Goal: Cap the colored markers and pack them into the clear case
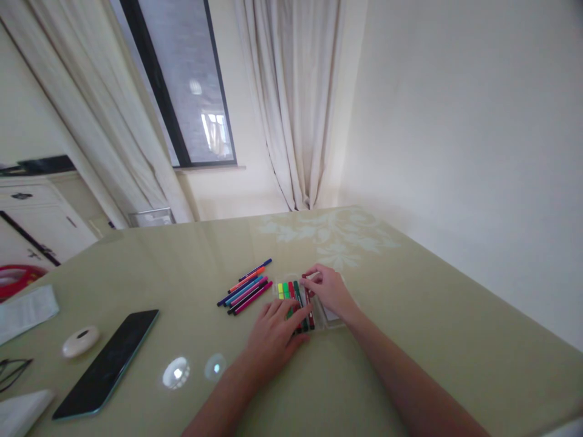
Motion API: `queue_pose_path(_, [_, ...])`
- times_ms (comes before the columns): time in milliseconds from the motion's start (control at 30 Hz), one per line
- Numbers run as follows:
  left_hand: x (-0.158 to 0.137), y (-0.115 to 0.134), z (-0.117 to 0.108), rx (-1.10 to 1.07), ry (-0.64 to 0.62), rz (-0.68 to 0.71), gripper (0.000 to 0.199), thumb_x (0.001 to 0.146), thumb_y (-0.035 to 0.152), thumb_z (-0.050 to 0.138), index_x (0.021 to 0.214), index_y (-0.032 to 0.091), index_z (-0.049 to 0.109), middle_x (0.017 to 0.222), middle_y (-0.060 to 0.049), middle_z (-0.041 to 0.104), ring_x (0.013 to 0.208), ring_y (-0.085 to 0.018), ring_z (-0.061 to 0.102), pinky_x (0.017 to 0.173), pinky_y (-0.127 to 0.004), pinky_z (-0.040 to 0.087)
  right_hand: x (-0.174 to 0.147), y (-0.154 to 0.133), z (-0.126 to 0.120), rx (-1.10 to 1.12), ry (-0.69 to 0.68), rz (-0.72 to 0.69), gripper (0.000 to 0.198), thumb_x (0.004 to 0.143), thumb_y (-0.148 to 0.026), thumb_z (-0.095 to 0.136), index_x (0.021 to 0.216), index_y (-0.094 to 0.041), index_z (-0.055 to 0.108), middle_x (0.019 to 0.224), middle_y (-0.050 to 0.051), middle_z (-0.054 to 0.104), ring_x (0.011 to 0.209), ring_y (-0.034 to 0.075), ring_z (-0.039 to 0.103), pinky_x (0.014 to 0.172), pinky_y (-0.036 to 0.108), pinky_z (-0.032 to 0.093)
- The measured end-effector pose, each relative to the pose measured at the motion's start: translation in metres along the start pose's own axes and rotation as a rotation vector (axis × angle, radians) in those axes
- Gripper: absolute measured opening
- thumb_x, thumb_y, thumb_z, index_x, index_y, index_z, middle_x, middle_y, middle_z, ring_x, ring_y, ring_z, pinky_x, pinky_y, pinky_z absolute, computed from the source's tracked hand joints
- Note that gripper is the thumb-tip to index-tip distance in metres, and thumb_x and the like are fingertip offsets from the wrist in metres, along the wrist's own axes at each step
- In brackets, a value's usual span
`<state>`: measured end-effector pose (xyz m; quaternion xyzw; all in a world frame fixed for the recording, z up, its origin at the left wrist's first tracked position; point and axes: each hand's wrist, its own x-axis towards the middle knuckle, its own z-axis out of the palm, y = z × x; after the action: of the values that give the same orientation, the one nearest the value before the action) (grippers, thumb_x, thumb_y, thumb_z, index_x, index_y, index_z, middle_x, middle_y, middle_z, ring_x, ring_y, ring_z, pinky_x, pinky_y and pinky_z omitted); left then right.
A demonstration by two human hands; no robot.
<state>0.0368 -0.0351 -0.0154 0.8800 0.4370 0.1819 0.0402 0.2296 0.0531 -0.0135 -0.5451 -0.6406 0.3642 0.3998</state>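
Observation:
A clear plastic case lies open on the table with several markers in a row inside it, among them yellow, green and red ones. My left hand rests across the lower part of this row, its fingers stretched out and hiding some of the pens. At the row's right end, a dark red marker has its upper end pinched between the fingers of my right hand. Left of the case is a loose pile of markers in blue, orange, pink and black.
On the left of the table lie a dark-screened phone, a white rounded object, glasses and a pale folded item. Curtains and a window stand behind; a wall borders the right side.

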Motion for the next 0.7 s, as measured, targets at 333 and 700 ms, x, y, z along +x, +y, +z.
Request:
queue_pose_path(333, [0.0,0.003,0.001,0.003,-0.013,0.028,0.037,0.099,0.032,0.061,0.136,0.032,0.06,0.133,-0.007,0.062,0.12,-0.029,0.055,0.102,-0.048,0.044,-0.007,-0.011,0.002,-0.397,-0.05,-0.174,0.007,0.084,-0.017,0.073,0.078,-0.021,0.075,0.077,0.003,0.075,0.073,0.017,0.066,0.069,0.027,0.045])
queue_pose_path(700, [0.003,-0.007,-0.002,-0.049,0.07,-0.055,0.03,0.105,0.034,0.048,0.13,0.026,0.063,0.127,-0.007,0.065,0.118,-0.025,0.058,0.102,-0.042,0.046,-0.007,-0.012,-0.002,-0.473,-0.048,-0.18,0.012,0.085,-0.022,0.073,0.074,-0.019,0.076,0.076,0.003,0.074,0.073,0.017,0.064,0.069,0.027,0.042])
